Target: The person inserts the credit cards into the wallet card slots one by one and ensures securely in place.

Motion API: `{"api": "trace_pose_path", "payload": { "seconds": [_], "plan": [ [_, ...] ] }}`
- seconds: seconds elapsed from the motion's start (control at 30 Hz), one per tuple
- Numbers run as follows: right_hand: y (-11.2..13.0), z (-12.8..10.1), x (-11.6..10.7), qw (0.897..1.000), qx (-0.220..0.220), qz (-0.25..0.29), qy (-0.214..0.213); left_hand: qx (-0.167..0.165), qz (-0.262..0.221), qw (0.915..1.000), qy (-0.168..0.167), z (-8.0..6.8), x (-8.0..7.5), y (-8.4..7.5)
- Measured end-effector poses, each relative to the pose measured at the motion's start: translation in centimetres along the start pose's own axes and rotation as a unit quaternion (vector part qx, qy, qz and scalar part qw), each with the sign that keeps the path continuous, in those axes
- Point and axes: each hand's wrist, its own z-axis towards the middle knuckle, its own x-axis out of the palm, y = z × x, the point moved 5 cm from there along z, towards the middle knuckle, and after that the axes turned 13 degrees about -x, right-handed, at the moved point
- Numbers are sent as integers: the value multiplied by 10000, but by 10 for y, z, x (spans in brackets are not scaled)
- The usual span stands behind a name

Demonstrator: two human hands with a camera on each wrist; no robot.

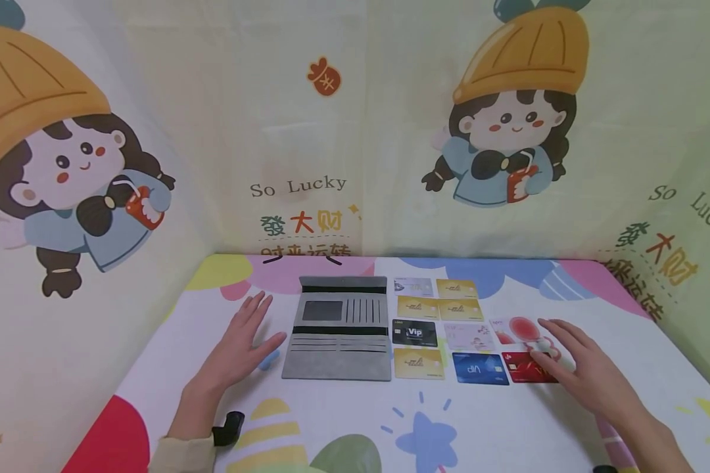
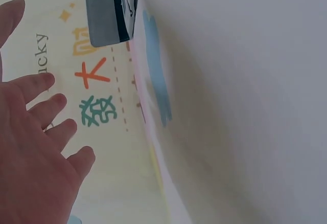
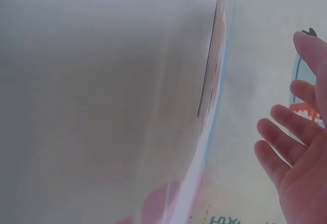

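A grey wallet with card slots lies unfolded on the table; its edge shows in the left wrist view. Left of it my left hand is held with fingers straight and thumb spread, touching nothing. Several cards lie flat right of the wallet: gold ones, a black VIP card, a blue card, a red card, a pale pink card and a silvery card. My right hand, fingers extended, hovers by the red card and a pink-and-red card, partly covering both.
A patterned cloth covers the table. Cartoon-printed sheets rise behind it and along both sides. A dark strap piece sits at my left wrist.
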Motion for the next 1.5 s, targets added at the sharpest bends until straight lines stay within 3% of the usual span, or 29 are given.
{"api": "trace_pose_path", "payload": {
  "seconds": [0.4,0.67,0.87,1.3,1.5],
  "plan": [
    [-4,4,6,9979,87,339,542,41,-435,9987,259,17,13,-7],
    [-8,9,8,9960,-136,332,814,33,-763,9959,475,23,24,-8],
    [-12,10,12,9939,-197,426,997,137,-763,9951,616,26,34,-5],
    [-19,11,16,9909,-272,527,1207,-66,-810,9910,1066,26,43,5],
    [-20,13,17,9909,-383,508,1186,103,-824,9896,1172,26,45,7]
  ]
}}
